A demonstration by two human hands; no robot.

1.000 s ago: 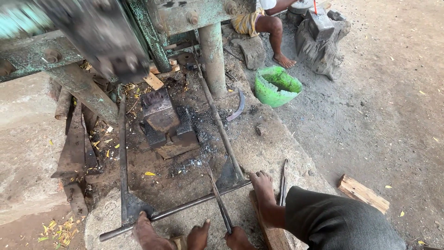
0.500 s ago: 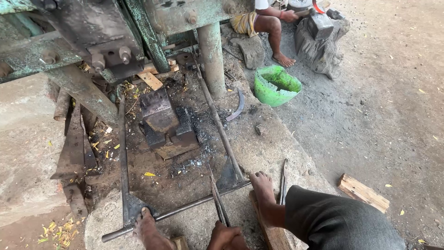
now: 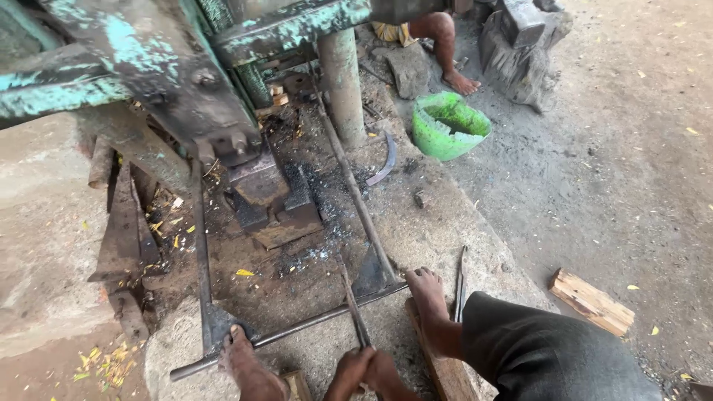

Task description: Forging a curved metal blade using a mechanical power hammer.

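both hands on the tongs, nothing under the hammer head.

my left hand [image 3: 349, 371] and right hand [image 3: 386, 375] were pressed together at the frame's bottom edge, each grip wrapped round the handles of the long tongs [image 3: 355, 312], which pointed toward the anvil block [image 3: 271, 204] without reaching it. my bare feet rested on the treadle bar [image 3: 297, 330]. risk noted: a foot pressing the bar early could drop the green power hammer [image 3: 178, 82] on the tong tips. the green basin [image 3: 449, 125] stood well apart.
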